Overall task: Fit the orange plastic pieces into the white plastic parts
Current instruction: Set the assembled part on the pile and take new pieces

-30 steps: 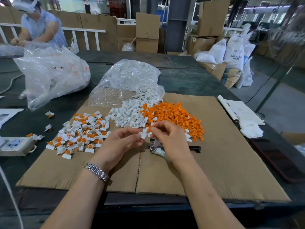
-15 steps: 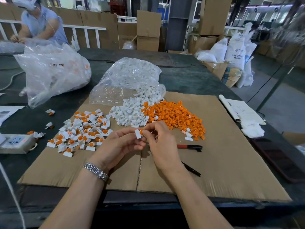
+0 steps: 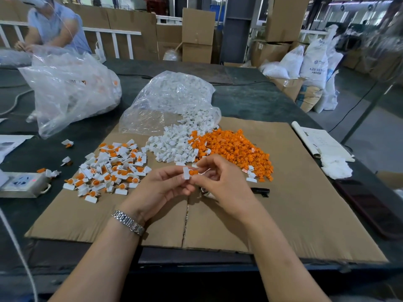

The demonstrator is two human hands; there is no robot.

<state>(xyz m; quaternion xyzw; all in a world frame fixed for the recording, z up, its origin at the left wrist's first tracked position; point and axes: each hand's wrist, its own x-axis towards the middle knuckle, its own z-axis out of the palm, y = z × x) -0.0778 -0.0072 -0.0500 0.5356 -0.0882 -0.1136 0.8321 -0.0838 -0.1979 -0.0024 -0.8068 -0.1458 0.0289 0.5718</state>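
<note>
Above the cardboard sheet [image 3: 283, 214], my left hand [image 3: 161, 190] pinches a small white plastic part [image 3: 186, 173]. My right hand [image 3: 222, 182] pinches an orange piece [image 3: 193, 172] against that part. Behind my hands lie a heap of loose orange pieces [image 3: 235, 149] and a heap of white parts [image 3: 172, 147]. To the left is a spread of assembled white-and-orange pieces [image 3: 109, 168].
A clear bag of white parts [image 3: 174, 97] lies behind the heaps, a larger bag [image 3: 65, 88] to the left. A power strip [image 3: 21, 184] sits at the left, papers [image 3: 320, 140] and a dark phone [image 3: 368, 203] at the right. A black-handled tool [image 3: 260, 190] lies under my right hand. Another person [image 3: 54, 27] works at the far left.
My hands have stayed together over the cardboard; the white part and orange piece are now pressed closer together between my fingertips.
</note>
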